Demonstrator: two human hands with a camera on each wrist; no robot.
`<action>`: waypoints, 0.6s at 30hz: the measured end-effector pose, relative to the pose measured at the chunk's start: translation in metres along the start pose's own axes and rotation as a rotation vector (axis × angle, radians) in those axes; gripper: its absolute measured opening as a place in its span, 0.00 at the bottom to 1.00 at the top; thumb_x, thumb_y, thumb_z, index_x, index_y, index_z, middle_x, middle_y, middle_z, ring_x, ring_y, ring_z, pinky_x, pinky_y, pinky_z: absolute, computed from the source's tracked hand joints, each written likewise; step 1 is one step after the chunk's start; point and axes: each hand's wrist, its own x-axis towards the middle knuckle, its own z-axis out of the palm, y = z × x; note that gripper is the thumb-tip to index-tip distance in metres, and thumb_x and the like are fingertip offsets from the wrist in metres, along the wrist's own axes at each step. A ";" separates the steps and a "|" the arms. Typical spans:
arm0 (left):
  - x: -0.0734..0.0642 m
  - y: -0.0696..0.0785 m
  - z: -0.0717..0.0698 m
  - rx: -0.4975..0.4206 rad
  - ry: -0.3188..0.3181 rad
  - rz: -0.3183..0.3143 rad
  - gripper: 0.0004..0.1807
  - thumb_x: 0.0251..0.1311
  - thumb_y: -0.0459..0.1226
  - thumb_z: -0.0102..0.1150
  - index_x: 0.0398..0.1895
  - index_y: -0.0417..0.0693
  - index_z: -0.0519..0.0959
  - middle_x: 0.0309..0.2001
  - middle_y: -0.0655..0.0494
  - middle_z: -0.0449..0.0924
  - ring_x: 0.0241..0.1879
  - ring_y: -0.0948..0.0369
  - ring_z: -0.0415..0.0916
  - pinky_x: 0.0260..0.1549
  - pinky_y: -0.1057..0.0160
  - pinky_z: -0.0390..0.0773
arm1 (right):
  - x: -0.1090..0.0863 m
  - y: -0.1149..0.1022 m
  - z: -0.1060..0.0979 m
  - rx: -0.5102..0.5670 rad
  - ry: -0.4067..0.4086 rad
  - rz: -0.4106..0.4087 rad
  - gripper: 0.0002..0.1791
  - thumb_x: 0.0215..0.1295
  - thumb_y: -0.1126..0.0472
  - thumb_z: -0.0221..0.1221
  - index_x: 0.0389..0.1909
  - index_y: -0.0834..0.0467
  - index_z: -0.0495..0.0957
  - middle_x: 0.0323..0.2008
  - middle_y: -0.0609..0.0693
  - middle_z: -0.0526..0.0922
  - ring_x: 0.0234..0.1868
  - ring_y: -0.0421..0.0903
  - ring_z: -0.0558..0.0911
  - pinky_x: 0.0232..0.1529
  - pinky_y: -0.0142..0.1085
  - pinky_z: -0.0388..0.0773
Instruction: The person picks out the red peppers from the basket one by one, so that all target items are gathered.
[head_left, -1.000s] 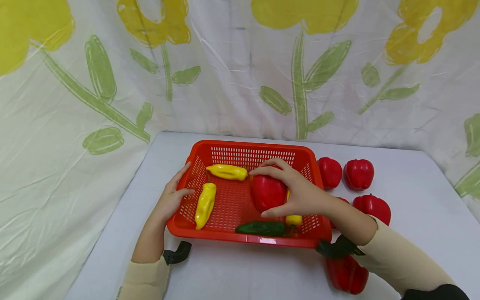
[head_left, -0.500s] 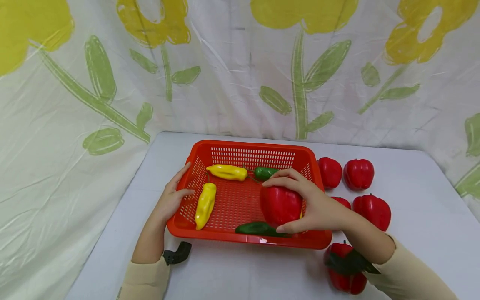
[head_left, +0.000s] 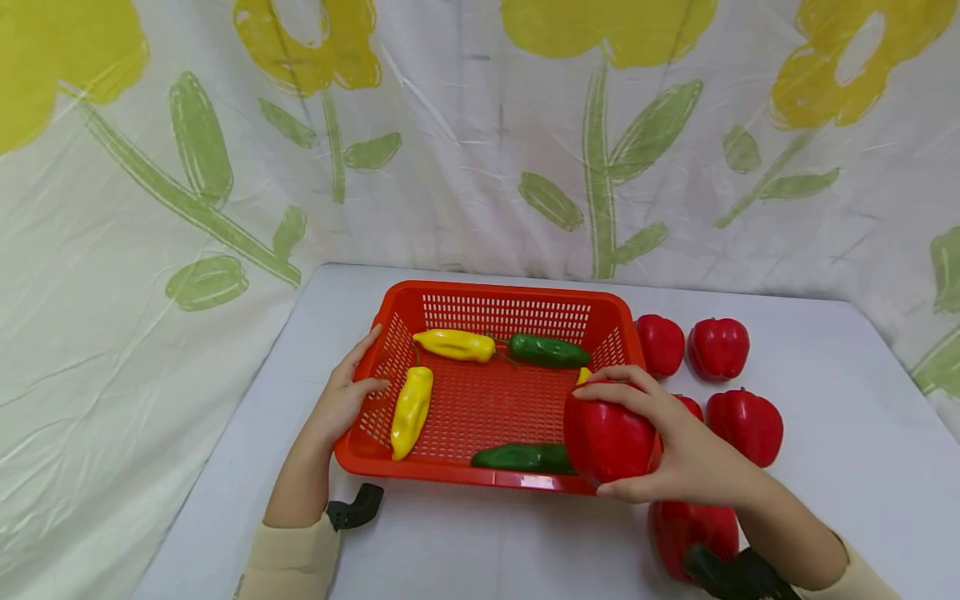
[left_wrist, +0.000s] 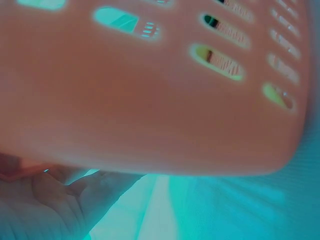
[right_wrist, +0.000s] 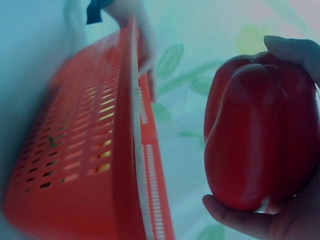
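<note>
In the head view, my right hand point(head_left: 667, 433) grips a red bell pepper point(head_left: 609, 433) over the right front corner of a red plastic basket point(head_left: 480, 477). The right wrist view shows thumb and fingers on opposite sides of the bell pepper point(right_wrist: 260, 135), held above the rim of the basket point(right_wrist: 125, 150). My left hand point(head_left: 345, 392) holds the basket's left rim, with the thumb over the inside edge. In the basket lie yellow peppers point(head_left: 453, 344) along the back and left, and green peppers point(head_left: 550, 351) at the back and front. Another yellow pepper point(head_left: 584, 376) is mostly hidden behind the right hand.
On the white table point(head_left: 840, 400), right of the basket, stand several more red bell peppers point(head_left: 717, 349). One near bell pepper point(head_left: 690, 533) sits under the right forearm, partly covered. A white curtain point(head_left: 465, 167) with painted yellow flowers hangs behind the table.
My right hand has carried the red bell pepper from the basket's middle toward its right front corner, uncovering the green pepper at the back. The left hand and basket stay put.
</note>
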 end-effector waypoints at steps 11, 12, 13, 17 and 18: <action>-0.001 0.001 0.001 0.002 0.001 -0.002 0.40 0.60 0.28 0.43 0.72 0.71 0.49 0.73 0.52 0.47 0.61 0.45 0.63 0.50 0.51 0.77 | -0.037 0.010 -0.006 -0.027 0.052 0.014 0.45 0.34 0.56 0.75 0.60 0.46 0.68 0.59 0.41 0.63 0.58 0.33 0.62 0.33 0.32 0.82; -0.001 0.000 0.001 0.001 0.002 -0.001 0.40 0.60 0.28 0.43 0.72 0.71 0.49 0.73 0.52 0.47 0.61 0.46 0.63 0.50 0.51 0.77 | -0.040 0.010 -0.007 -0.031 0.051 0.008 0.45 0.34 0.57 0.75 0.60 0.46 0.68 0.59 0.42 0.63 0.58 0.33 0.62 0.32 0.31 0.82; -0.001 0.000 0.001 -0.002 0.002 0.000 0.40 0.60 0.28 0.43 0.72 0.71 0.48 0.73 0.52 0.47 0.61 0.46 0.63 0.50 0.51 0.77 | -0.043 0.011 -0.008 -0.035 0.052 0.008 0.46 0.33 0.57 0.75 0.60 0.47 0.68 0.59 0.43 0.63 0.58 0.32 0.62 0.32 0.31 0.81; 0.000 0.000 0.001 -0.003 -0.002 0.002 0.40 0.60 0.27 0.43 0.72 0.71 0.48 0.74 0.53 0.46 0.61 0.46 0.63 0.50 0.52 0.77 | -0.054 0.012 -0.011 -0.039 0.076 -0.002 0.47 0.30 0.60 0.76 0.60 0.50 0.69 0.59 0.45 0.64 0.58 0.32 0.62 0.29 0.29 0.81; 0.000 0.000 0.001 -0.002 -0.003 0.002 0.40 0.60 0.27 0.43 0.72 0.71 0.48 0.73 0.53 0.46 0.61 0.46 0.63 0.50 0.52 0.77 | -0.057 0.013 -0.012 -0.037 0.088 -0.016 0.48 0.29 0.61 0.76 0.60 0.52 0.69 0.59 0.46 0.65 0.58 0.33 0.62 0.29 0.29 0.81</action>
